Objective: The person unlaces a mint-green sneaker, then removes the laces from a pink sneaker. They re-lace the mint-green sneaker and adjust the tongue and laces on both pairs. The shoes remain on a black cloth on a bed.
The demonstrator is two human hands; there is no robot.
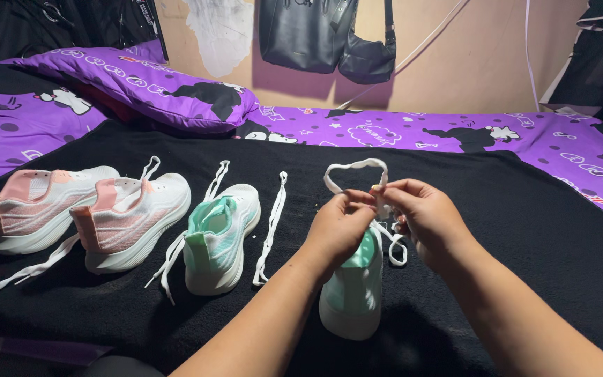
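Both hands (385, 213) pinch a looped white lace (354, 167) above a mint sneaker (352, 290).

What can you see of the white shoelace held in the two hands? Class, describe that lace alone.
The white shoelace is flat and looks like woven fabric. It arches in a loop above the hands, pinched between the left hand and the right hand. More of it hangs in smaller loops below the right hand, beside the mint-green shoe on the black blanket.
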